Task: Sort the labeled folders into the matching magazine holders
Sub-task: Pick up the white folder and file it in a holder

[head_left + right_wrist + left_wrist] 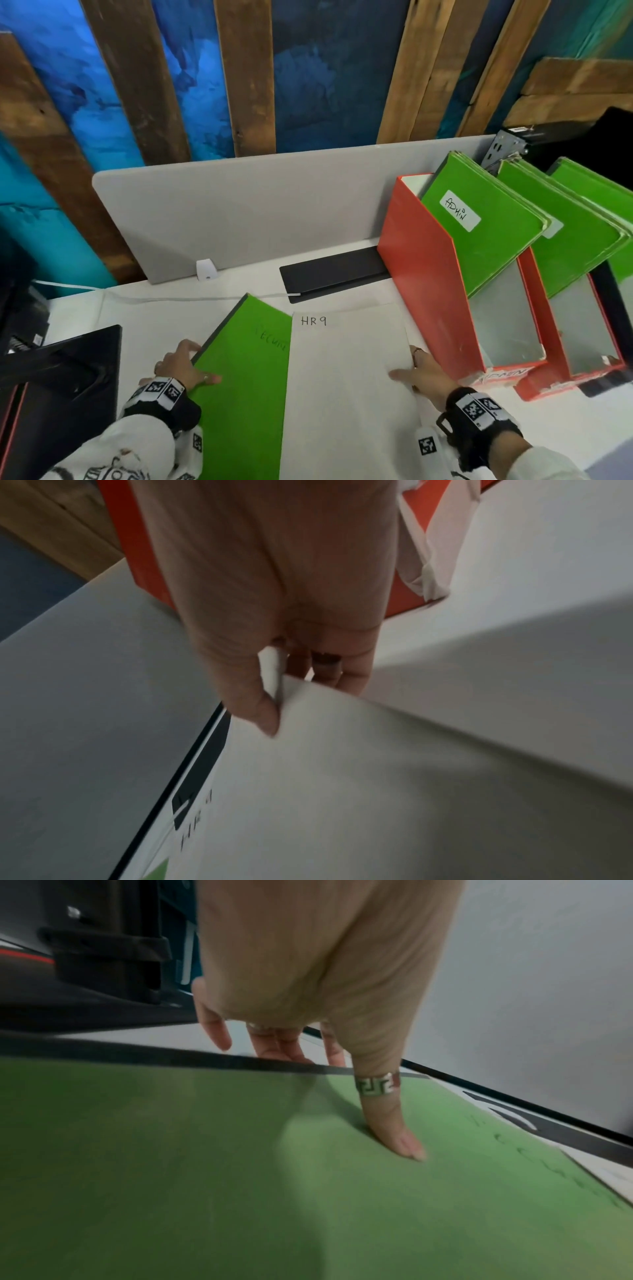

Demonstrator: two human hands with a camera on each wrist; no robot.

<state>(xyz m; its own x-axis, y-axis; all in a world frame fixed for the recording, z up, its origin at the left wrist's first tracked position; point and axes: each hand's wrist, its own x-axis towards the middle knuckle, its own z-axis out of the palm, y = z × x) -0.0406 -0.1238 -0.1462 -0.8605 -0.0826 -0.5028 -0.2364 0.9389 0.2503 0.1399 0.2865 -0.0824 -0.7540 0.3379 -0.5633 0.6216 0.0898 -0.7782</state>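
A green folder (239, 377) with faint handwriting lies on the white desk, partly under a white folder (346, 377) marked "HR9". My left hand (195, 363) grips the green folder's left edge. Its thumb (394, 1123) presses on the green cover (240, 1191) and the fingers reach past the edge. My right hand (411, 368) pinches the white folder's right edge. There the thumb (260, 710) lies on top of the white folder (377, 777), the fingers sit underneath, and the edge is raised. Just right stands an orange holder (428, 274) containing green folders, the front one labelled "ADMIN" (459, 210).
A second orange holder (537, 325) and a dark one (613, 308), both with green folders, stand further right. A black holder (61, 377) lies at the left. Behind are a grey divider panel (257, 212), a black pad (335, 270) and a white cable (171, 298).
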